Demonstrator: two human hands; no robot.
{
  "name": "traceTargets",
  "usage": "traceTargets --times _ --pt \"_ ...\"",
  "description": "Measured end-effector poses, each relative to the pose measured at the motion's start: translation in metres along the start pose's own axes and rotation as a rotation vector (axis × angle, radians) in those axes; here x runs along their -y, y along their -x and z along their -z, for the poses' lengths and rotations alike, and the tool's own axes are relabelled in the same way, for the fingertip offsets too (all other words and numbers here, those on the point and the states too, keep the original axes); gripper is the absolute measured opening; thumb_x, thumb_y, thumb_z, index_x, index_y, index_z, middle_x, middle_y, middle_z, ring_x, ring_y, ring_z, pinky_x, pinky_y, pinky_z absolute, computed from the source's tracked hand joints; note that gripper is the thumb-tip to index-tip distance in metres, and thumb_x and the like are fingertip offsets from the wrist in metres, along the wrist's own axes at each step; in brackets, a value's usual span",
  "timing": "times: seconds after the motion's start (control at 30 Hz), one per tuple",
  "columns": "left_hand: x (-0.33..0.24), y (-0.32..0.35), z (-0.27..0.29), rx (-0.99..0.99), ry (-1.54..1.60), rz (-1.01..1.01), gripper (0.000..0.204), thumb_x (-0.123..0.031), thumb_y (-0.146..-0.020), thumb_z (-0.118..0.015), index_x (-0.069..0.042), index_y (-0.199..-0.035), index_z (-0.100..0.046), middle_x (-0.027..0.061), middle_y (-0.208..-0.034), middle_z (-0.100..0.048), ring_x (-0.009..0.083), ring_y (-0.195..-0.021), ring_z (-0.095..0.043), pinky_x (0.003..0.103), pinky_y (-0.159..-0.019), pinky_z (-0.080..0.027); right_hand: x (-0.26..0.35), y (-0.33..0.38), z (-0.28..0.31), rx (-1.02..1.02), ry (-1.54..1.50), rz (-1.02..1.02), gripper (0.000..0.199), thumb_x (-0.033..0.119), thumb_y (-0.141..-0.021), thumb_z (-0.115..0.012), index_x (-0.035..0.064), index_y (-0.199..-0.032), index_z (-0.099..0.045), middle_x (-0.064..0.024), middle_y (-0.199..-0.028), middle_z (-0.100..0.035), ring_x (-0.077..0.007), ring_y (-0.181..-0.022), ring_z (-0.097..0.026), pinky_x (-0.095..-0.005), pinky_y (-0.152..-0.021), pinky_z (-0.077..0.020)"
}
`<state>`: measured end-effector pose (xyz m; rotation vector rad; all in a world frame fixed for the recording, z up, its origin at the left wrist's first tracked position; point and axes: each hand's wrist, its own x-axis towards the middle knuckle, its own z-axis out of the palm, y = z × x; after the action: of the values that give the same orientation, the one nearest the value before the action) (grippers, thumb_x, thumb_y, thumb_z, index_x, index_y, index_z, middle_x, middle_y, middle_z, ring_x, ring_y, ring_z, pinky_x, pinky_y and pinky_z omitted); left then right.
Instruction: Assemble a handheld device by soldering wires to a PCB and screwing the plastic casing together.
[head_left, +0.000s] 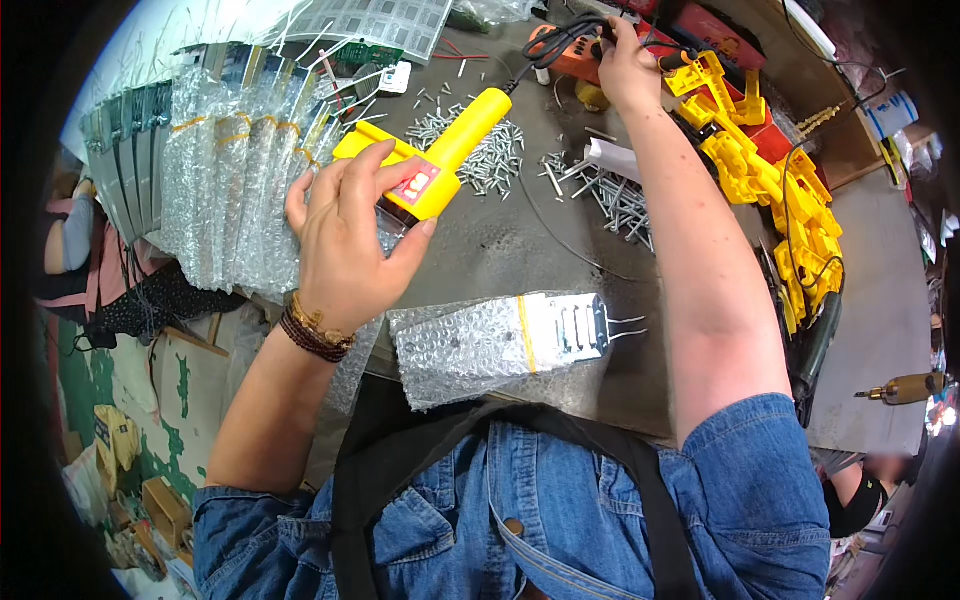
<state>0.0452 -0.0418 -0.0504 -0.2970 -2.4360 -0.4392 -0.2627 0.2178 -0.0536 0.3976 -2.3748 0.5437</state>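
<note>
My left hand point(350, 235) is spread over the wide end of a yellow plastic-cased device point(455, 150), its fingers reaching onto the casing beside a red label and the thumb held apart. A black coiled cable point(560, 40) runs from the device's narrow handle toward the back. There my right hand point(632, 75) is closed on the cable, beside an orange power strip point(570, 58); its fingertips are partly hidden. In front of me lies a bubble-wrapped pack point(460, 345) with a yellow band, two thin wires sticking out of its right end.
Small screws point(485, 160) are heaped behind the device, with longer screws point(620, 205) to the right. Bubble-wrapped packs point(230, 190) line the left. Yellow plastic casings point(760, 170) pile up beyond my right arm. A screwdriver-like tool point(905, 389) appears at the far right.
</note>
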Motion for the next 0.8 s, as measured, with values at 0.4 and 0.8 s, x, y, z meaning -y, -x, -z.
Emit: traceTargets --times 0.4,0.8 --pt "-0.001 -0.001 -0.002 -0.014 -0.017 -0.017 0.061 -0.02 -0.077 -0.075 -0.004 -0.128 -0.047 -0.0005 -0.117 -0.068 0.0243 -0.109 -0.053 0.048 -0.1 -0.025 -0.003 0.0 -0.002 -0.007 0.057 -0.03 0.034 0.024 -0.096 -0.054 0.0213 -0.129 -0.051 -0.0133 -0.11 -0.069 -0.0387 -0.096 -0.066 -0.0471 -0.083 -0.0535" --pt "-0.011 0.013 0.019 0.248 0.029 0.048 0.079 -0.025 -0.079 -0.073 0.002 -0.143 -0.034 0.0196 -0.138 -0.051 0.0343 -0.124 -0.045 0.051 -0.106 -0.024 0.005 0.004 0.0 -0.035 0.021 -0.031 0.035 0.024 -0.095 -0.055 0.023 -0.13 -0.051 -0.0153 -0.109 -0.069 -0.0387 -0.096 -0.066 -0.047 -0.083 -0.0534"
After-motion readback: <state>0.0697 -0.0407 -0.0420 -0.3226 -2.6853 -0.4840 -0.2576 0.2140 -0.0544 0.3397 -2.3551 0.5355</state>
